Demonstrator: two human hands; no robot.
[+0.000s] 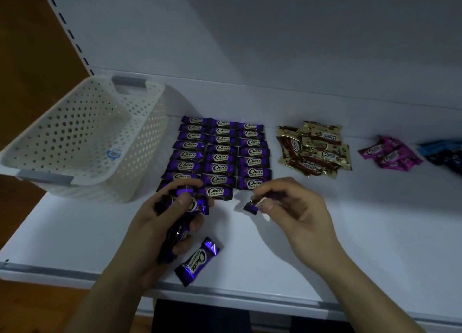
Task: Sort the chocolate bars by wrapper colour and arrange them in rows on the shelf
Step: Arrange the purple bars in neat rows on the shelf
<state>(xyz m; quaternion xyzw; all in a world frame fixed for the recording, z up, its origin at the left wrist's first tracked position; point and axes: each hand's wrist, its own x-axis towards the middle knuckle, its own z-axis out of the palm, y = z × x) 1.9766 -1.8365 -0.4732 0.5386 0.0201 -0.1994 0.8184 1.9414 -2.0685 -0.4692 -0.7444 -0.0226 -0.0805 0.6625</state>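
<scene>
Purple chocolate bars lie in three neat columns on the white shelf. My left hand grips a bunch of purple bars just below the left column. My right hand pinches one purple bar below the right column, a little above the shelf. One loose purple bar lies near the shelf's front edge, under my left hand. A gold pile, a pink pile and a blue pile lie unsorted to the right.
A white perforated basket stands at the left of the shelf, next to the purple columns, with nothing visible inside. The shelf's back panel rises behind. The shelf's front edge runs below my wrists.
</scene>
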